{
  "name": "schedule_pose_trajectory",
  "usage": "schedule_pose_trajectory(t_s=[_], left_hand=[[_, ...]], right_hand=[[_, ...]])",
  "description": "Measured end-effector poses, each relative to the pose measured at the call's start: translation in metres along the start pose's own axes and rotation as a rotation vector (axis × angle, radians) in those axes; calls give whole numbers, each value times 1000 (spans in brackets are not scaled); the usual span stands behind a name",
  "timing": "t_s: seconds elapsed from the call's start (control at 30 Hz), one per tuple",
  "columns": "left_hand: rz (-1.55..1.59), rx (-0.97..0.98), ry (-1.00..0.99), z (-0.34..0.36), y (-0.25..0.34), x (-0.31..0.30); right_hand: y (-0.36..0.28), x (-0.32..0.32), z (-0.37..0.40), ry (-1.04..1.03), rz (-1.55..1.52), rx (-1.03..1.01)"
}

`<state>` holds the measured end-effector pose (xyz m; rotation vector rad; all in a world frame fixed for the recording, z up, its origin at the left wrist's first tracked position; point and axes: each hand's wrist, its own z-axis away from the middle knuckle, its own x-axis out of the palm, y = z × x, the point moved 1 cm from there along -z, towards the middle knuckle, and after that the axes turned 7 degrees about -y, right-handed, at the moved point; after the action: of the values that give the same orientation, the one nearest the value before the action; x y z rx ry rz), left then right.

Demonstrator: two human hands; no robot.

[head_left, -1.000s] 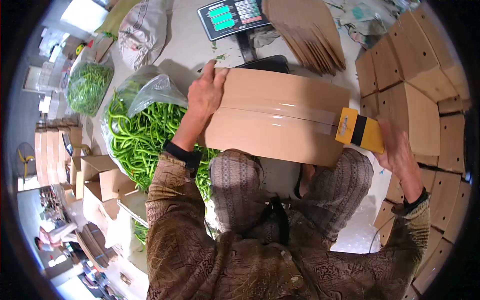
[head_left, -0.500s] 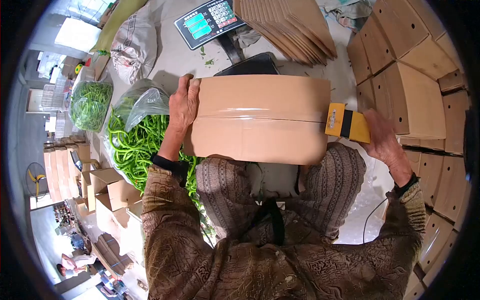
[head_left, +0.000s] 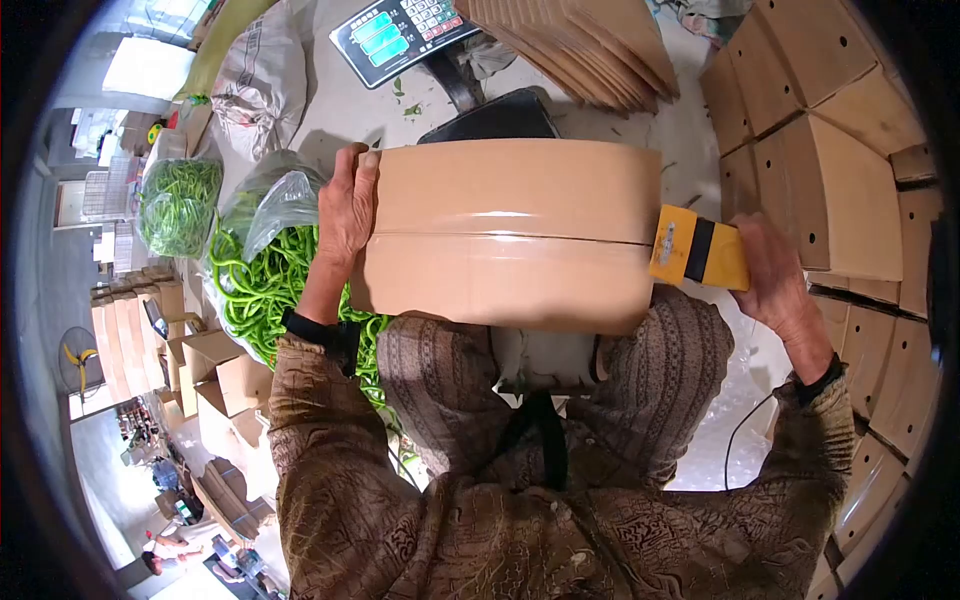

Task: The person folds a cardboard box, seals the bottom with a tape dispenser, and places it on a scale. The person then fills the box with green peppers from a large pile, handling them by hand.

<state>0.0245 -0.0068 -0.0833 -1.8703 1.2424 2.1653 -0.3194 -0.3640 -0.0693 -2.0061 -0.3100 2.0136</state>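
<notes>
A closed cardboard box (head_left: 510, 190) lies across my knees, with a strip of clear tape (head_left: 500, 236) running along its middle seam. My left hand (head_left: 347, 205) grips the box's left end, fingers bent over the far corner. In my right hand (head_left: 772, 270) is a yellow tape dispenser (head_left: 720, 256) with a black band. Its front edge meets the right end of the box, level with the seam. The fingers beneath the dispenser are partly hidden.
Left of the box, a plastic bag of green chili peppers (head_left: 262, 290) stands open; another filled bag (head_left: 180, 205) is beyond. A digital scale (head_left: 385, 40) and flattened cartons (head_left: 575, 45) lie ahead. Stacked cartons (head_left: 850, 200) line the right side.
The box's left end and my left hand have shifted slightly left in view. My right hand has moved slightly right, still holding the dispenser at the box's right end.
</notes>
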Motion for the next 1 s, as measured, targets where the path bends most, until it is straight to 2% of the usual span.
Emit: schedule_pose_trajectory(t_s=[0.13,0.23,0.3,0.33,0.43,0.57,0.7,0.73,0.8,0.9,0.93,1.0], left_hand=[[-14,-22,-9,3,8,0],[-110,127,35,1,-7,2],[-66,61,31,0,-5,0],[-44,29,20,1,-2,1],[-26,-71,-27,1,7,0],[-50,-25,-15,3,7,0],[2,-22,-22,2,8,-1],[-37,40,22,1,8,0],[-18,-10,2,-1,11,-1],[-45,17,-6,0,7,-1],[-53,42,1,1,6,-1],[-41,52,8,-1,7,0]], right_hand=[[16,24,-4,-23,-48,41],[34,50,4,-57,-95,168],[58,68,21,-62,-73,220],[63,72,29,-42,-69,149],[54,84,37,-48,-81,148],[56,90,22,-85,-132,124],[71,95,40,-52,-115,105],[72,95,39,-47,-86,103],[66,100,40,-46,-46,108],[34,90,9,-235,2,213],[30,92,3,-193,94,134],[14,86,-12,-284,287,168]])
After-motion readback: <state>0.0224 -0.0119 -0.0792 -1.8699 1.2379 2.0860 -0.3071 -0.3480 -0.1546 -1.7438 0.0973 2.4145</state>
